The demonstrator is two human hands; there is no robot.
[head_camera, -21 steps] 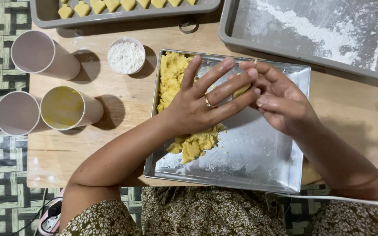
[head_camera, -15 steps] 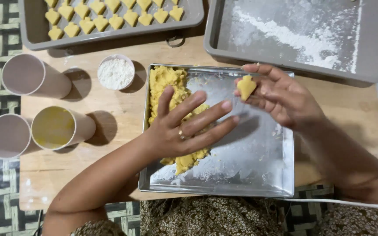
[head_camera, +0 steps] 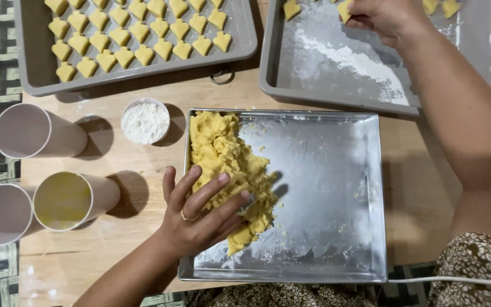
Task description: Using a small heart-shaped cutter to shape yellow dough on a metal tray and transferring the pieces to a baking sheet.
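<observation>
At the bottom of the frame, the left hand (head_camera: pixel 200 219) lies flat with fingers spread, pressing on the mass of yellow dough (head_camera: pixel 228 165) that fills the left part of the shiny square metal tray (head_camera: pixel 325 193); it grips nothing, and a ring shows on one finger. The rest of that tray is bare and dusted with flour. To its left on the wooden surface (head_camera: pixel 143 165) lie three cups on their sides (head_camera: pixel 35 133), one of them yellow inside (head_camera: pixel 63 200), and a small bowl of flour (head_camera: pixel 145 120) stands just above. Further up, at the upper right, the right hand (head_camera: pixel 385 17) is closed around a cut dough piece (head_camera: pixel 345 10) over the floured grey tray (head_camera: pixel 336 62), where a few other pieces sit along the top edge. At the upper left, a second grey tray (head_camera: pixel 29 62) holds rows of the same heart-like shapes (head_camera: pixel 137 34). The step in hand looks like setting one cut piece down in a row; that calls for placing it gently beside its neighbours without touching them or denting its edges.
</observation>
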